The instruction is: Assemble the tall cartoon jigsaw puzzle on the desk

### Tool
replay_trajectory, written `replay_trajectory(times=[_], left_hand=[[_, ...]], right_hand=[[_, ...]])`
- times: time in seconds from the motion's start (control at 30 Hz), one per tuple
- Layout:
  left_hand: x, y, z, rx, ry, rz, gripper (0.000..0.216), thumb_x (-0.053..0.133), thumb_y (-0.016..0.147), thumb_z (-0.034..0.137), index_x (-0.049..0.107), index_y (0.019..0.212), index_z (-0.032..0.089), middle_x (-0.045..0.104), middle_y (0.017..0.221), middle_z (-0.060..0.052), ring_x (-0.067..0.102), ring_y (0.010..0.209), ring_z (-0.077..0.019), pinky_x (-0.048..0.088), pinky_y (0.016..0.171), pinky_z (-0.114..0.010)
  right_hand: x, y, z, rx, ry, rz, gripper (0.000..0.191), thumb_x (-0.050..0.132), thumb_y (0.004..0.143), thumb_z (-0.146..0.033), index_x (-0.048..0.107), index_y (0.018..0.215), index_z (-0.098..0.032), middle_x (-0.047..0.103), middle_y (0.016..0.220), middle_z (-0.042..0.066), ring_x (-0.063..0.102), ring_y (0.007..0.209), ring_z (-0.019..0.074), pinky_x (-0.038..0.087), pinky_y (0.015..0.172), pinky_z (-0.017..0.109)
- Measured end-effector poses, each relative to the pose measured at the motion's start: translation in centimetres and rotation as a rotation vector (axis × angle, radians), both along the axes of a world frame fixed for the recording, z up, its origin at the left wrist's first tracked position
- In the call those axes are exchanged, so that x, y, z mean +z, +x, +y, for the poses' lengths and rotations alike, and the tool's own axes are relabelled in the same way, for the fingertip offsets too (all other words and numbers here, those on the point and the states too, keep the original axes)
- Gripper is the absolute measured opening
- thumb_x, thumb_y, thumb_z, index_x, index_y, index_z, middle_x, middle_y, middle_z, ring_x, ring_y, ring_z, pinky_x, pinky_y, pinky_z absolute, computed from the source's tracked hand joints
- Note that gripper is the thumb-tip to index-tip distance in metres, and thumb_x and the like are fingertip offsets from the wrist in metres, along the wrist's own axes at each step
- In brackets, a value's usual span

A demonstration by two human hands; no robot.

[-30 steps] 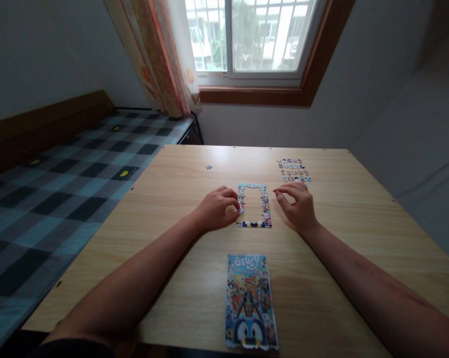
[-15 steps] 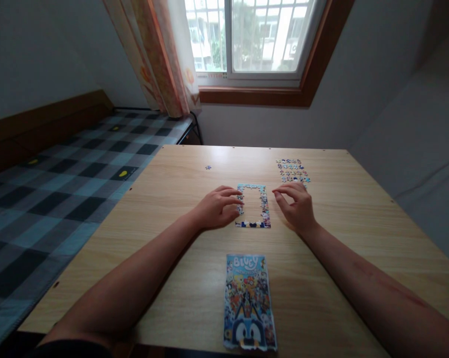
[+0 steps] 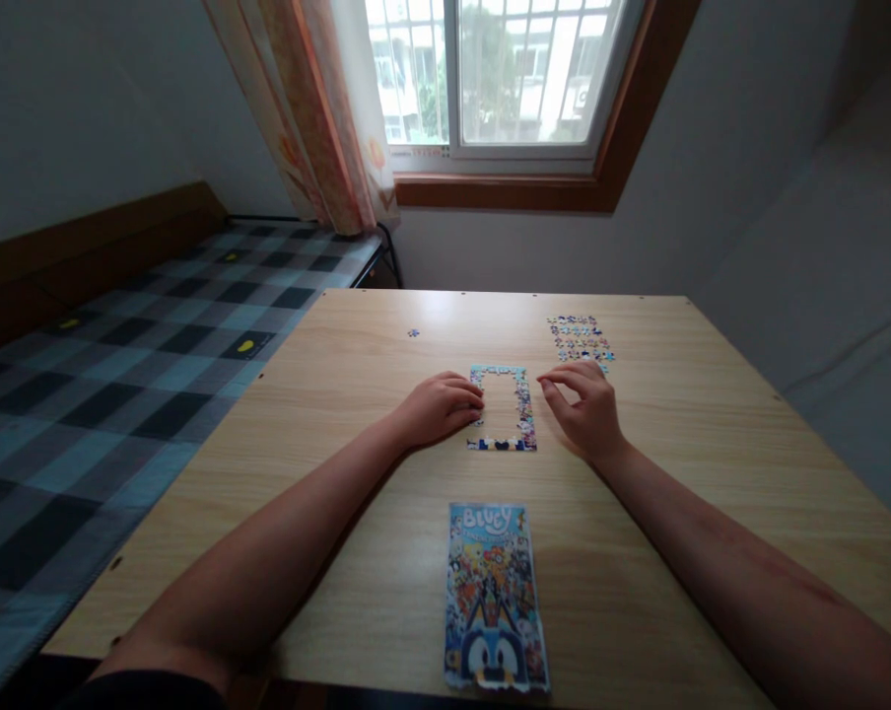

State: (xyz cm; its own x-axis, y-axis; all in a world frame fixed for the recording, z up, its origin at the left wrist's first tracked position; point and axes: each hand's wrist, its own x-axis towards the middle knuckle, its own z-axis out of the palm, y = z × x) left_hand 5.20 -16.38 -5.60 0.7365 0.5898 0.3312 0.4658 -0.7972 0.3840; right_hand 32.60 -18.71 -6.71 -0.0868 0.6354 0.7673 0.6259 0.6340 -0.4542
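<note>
A rectangular jigsaw puzzle border [image 3: 526, 416] lies on the table, with bare wood inside it. My left hand [image 3: 440, 409] rests at its left side, fingers drawn together and thumb close to them, hiding part of that strip. What they pinch there, if anything, is hidden. My right hand [image 3: 584, 404] hovers just right of the border, thumb and forefinger brought together. Whether a small piece sits between those tips cannot be made out. Beyond the right hand lie rows of loose puzzle pieces [image 3: 580, 341]. A single puzzle piece [image 3: 414, 333] sits further back on the left.
A colourful "Bluey" puzzle package [image 3: 496, 597] with a torn lower edge lies nearest me on the wooden table [image 3: 357, 355]. A bed with a checked cover [image 3: 157, 325] stands along the left. Behind the table are a curtain [image 3: 319, 118] and a barred window [image 3: 526, 74].
The fingers of my left hand have come closer together over the border's left strip, from a more spread pose. My right hand has stayed almost still.
</note>
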Motion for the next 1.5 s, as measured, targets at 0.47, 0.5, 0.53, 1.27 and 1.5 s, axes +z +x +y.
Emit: replay_trajectory(times=[0.47, 0.5, 0.53, 1.27, 1.5], left_hand=[[-0.1, 0.2, 0.2, 0.047, -0.043, -0.03, 0.012, 0.069, 0.089, 0.031, 0.075, 0.095, 0.023, 0.076, 0.107, -0.004, 0.067, 0.101, -0.0197, 0.049, 0.099, -0.039], [-0.1, 0.2, 0.3, 0.051, -0.048, -0.029, 0.011, 0.069, 0.089, 0.031, 0.075, 0.094, 0.023, 0.076, 0.107, -0.004, 0.067, 0.101, -0.0198, 0.048, 0.099, -0.04], [-0.1, 0.2, 0.2, 0.054, -0.052, -0.03, 0.011, 0.069, 0.089, 0.031, 0.075, 0.094, 0.023, 0.076, 0.107, -0.004, 0.067, 0.101, -0.0198, 0.048, 0.099, -0.04], [-1.2, -5.9, 7.9, 0.998, 0.058, 0.188, 0.046, 0.05, 0.095, 0.032, 0.062, 0.135, 0.013, 0.065, 0.134, -0.015, 0.056, 0.125, -0.029, 0.039, 0.111, -0.041], [0.9, -5.4, 10.6, 0.972, -0.046, 0.334, 0.035, 0.053, 0.093, 0.034, 0.075, 0.117, 0.023, 0.068, 0.128, -0.01, 0.058, 0.119, -0.0283, 0.045, 0.1, -0.037]], right_hand=[[0.0, -0.1, 0.1, 0.017, 0.036, -0.016, 0.013, 0.065, 0.092, -0.024, 0.074, 0.083, -0.021, 0.073, 0.083, 0.006, 0.064, 0.084, 0.0238, 0.05, 0.082, 0.043], [0.0, -0.1, 0.1, 0.017, 0.037, -0.016, 0.013, 0.065, 0.092, -0.024, 0.074, 0.083, -0.021, 0.073, 0.083, 0.007, 0.064, 0.084, 0.0237, 0.05, 0.082, 0.043], [0.0, -0.1, 0.1, 0.018, 0.037, -0.016, 0.013, 0.065, 0.092, -0.024, 0.074, 0.083, -0.021, 0.073, 0.083, 0.007, 0.064, 0.083, 0.0237, 0.05, 0.082, 0.042], [-0.3, -0.2, 0.2, 0.028, 0.007, 0.031, 0.012, 0.065, 0.092, -0.024, 0.074, 0.085, -0.022, 0.073, 0.085, 0.006, 0.063, 0.087, 0.0244, 0.051, 0.084, 0.044], [-0.3, -0.1, 0.2, 0.018, -0.003, 0.026, 0.013, 0.064, 0.092, -0.025, 0.074, 0.084, -0.022, 0.073, 0.086, 0.006, 0.064, 0.087, 0.0238, 0.051, 0.084, 0.043]])
